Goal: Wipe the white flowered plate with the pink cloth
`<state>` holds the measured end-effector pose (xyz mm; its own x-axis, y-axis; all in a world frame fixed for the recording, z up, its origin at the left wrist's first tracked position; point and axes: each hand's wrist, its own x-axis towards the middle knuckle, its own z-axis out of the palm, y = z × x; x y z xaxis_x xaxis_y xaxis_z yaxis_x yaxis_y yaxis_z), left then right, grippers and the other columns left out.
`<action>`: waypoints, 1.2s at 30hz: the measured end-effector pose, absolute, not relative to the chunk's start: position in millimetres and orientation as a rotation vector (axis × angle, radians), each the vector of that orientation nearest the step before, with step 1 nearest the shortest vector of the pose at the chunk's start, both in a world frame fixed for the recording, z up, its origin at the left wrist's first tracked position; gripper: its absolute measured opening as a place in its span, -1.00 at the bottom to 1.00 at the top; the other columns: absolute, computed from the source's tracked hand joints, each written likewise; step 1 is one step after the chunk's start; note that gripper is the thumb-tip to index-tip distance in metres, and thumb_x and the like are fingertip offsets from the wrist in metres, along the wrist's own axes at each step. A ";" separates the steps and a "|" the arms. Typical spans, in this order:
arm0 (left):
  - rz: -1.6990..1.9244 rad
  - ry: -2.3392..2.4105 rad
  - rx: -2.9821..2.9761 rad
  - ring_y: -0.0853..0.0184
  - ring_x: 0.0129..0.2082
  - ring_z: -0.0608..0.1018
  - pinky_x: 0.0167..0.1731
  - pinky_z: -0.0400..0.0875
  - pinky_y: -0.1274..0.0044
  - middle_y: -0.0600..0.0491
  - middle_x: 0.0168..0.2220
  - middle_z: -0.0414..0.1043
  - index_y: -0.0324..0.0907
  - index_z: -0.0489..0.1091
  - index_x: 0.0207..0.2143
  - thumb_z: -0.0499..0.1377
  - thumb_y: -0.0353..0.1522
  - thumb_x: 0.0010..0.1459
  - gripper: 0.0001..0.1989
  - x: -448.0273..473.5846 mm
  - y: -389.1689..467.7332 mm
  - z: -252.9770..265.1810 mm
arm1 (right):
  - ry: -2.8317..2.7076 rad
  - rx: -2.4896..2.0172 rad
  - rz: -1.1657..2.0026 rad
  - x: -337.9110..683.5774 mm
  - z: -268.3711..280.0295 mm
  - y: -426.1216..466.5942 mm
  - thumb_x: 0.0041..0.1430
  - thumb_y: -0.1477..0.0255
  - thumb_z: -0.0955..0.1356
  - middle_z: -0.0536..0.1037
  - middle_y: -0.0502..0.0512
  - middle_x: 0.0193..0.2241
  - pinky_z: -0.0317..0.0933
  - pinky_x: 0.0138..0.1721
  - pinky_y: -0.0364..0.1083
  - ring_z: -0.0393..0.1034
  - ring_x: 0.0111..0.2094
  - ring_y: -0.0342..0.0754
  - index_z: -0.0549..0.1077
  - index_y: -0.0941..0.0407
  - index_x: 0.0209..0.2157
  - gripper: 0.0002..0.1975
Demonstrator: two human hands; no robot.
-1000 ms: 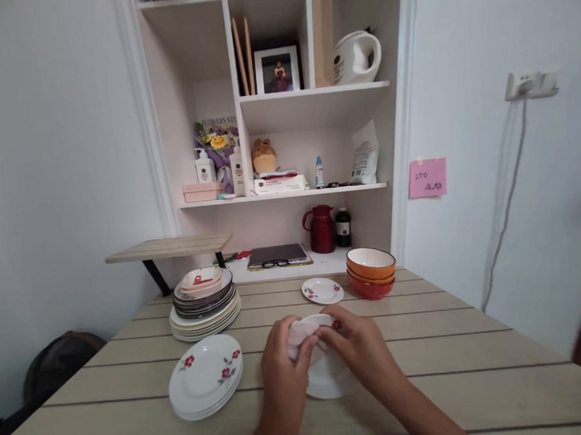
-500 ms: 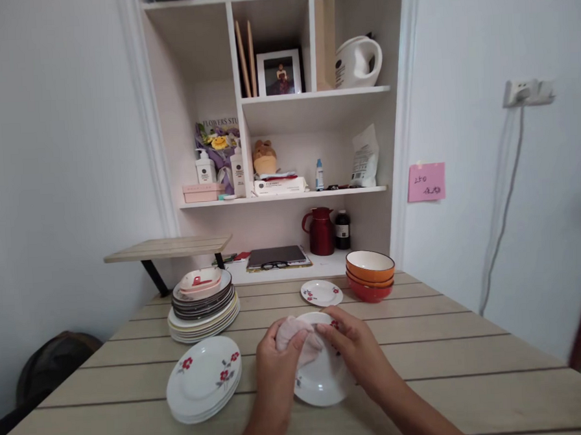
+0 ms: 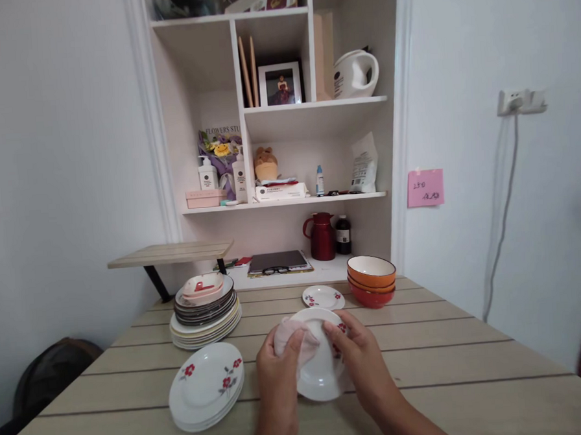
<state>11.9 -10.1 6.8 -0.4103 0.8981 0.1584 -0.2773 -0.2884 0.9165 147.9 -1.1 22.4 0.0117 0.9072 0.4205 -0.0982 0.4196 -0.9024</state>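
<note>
One plate (image 3: 324, 379) between cloth (image 3: 309, 349) and right hand (image 3: 364, 351)

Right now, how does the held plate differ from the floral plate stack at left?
Count: the held plate is a single plate; the floral plate stack has several.
Support: the right hand grips the held plate; the floral plate stack rests on the table, untouched.
Cover: the pink cloth in the left hand hides part of the held plate; the floral plate stack's top is uncovered.
Shared: white, red flowers.
</note>
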 end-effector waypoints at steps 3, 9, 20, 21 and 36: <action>1.801 1.118 0.898 0.24 -0.43 0.61 -0.41 0.50 0.50 -0.07 -0.34 0.61 -0.28 0.52 -0.20 0.41 -0.13 -0.21 -0.46 12.0 -9.0 4.5 | -1.250 -0.804 0.983 144.2 19.8 -1.3 0.08 0.16 0.39 0.50 0.04 -0.45 0.19 -0.43 -0.13 0.29 -0.45 -0.04 0.49 0.13 -0.22 -0.65; 1.818 1.151 0.884 0.23 -0.41 0.62 -0.42 0.49 0.53 -0.08 -0.34 0.62 -0.29 0.53 -0.22 0.40 -0.14 -0.19 -0.49 16.8 -12.9 6.6 | -1.049 -0.779 1.033 139.8 14.2 1.8 0.05 0.17 0.43 0.46 -0.03 -0.51 0.11 -0.51 -0.19 0.20 -0.54 -0.14 0.50 0.13 -0.22 -0.64; 1.815 1.225 0.936 0.19 -0.42 0.61 -0.43 0.48 0.49 -0.08 -0.36 0.61 -0.31 0.53 -0.23 0.36 -0.10 -0.12 -0.50 13.1 -13.8 3.7 | -1.078 -0.737 1.166 138.3 19.7 1.9 0.12 0.22 0.38 0.45 -0.05 -0.51 0.16 -0.48 -0.17 0.26 -0.52 -0.12 0.43 0.11 -0.17 -0.69; 1.836 1.239 0.976 0.19 -0.39 0.61 -0.41 0.49 0.48 -0.07 -0.35 0.61 -0.30 0.53 -0.22 0.35 -0.12 -0.09 -0.53 11.4 -15.9 6.4 | -1.157 -0.756 1.132 140.5 21.9 2.1 0.14 0.24 0.36 0.45 -0.05 -0.50 0.17 -0.47 -0.17 0.27 -0.52 -0.11 0.41 0.10 -0.15 -0.71; 1.947 1.222 2.228 0.24 -0.23 0.57 -0.18 0.48 0.44 0.02 -0.25 0.54 -0.09 0.53 -0.16 0.10 -0.60 -0.05 -0.57 1.3 -21.1 4.9 | -2.102 -0.811 0.171 167.0 40.0 -0.5 0.05 0.70 0.25 0.57 0.05 -0.26 0.18 -0.13 -0.04 0.40 -0.17 0.01 0.46 0.05 -0.19 -0.65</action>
<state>1.3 -21.1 4.9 -0.0305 0.4945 0.8686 0.5672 -0.7070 0.4224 167.0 -0.5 40.0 -0.4246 0.6045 0.6740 0.4875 0.7800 -0.3925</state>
